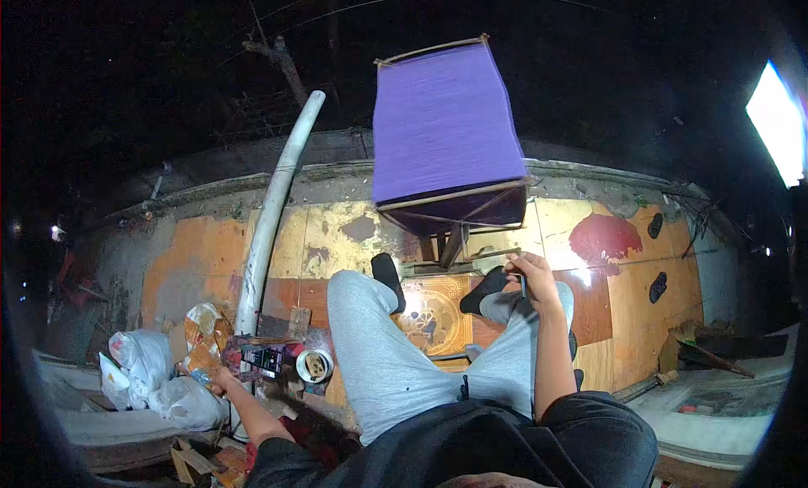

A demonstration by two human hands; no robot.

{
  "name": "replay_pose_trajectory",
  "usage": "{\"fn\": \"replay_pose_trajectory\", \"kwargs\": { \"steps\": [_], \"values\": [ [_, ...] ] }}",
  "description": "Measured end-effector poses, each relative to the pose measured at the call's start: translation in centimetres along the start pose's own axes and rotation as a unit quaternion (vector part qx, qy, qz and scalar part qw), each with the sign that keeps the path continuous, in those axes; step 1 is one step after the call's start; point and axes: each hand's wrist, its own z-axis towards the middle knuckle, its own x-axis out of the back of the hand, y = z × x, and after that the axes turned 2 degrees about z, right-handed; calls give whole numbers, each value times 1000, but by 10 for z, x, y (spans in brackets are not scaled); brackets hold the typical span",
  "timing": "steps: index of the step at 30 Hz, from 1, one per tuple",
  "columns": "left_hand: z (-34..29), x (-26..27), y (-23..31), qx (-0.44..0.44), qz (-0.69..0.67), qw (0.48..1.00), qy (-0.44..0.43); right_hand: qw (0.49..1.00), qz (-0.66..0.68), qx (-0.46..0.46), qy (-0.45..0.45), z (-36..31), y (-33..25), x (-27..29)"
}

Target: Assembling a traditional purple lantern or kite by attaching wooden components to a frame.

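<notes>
In front of me stands a box-shaped wooden frame covered by a broad purple sheet (450,122), which looks like closely wound thread. My right hand (532,282) is raised over my right knee, its fingers closed on a slim dark stick-like tool (523,286). Close to its fingertips, a thin bar (495,254) juts from the frame's foot. Far to the left, my left hand (220,379) reaches to a crumpled orange-and-white plastic bag (204,336); its fingers are too small and hidden to read.
White plastic bags (143,366) lie beyond my left hand. Next to it are a dark gadget (268,360) and a white tub (314,366). A long pale pole (273,206) leans on the left. A bright light (776,126) shines at the far right above the patchy tiled floor (627,299).
</notes>
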Motion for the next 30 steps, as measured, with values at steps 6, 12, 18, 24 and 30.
{"fn": "replay_pose_trajectory", "kwargs": {
  "steps": [6, 12, 18, 24, 30],
  "values": [
    [-7, 0, -2, 5, -12, 1000, -6, 899, -403, -17, 171, 58, 113, 16],
    [-1, -1, -1, 17, -32, 999, -25, 912, -367, -178, -35, 61, 193, -82],
    [-21, 11, 12, 57, -94, 993, -37, 957, -131, -58, -253, 8, 129, -146],
    [-46, 27, 36, 167, -249, 952, -64, 967, 42, -66, -241, -23, 31, -106],
    [-18, 21, 23, 14, 7, 999, -32, 999, 1, 32, 24, -1, 3, -11]
  ]
}}
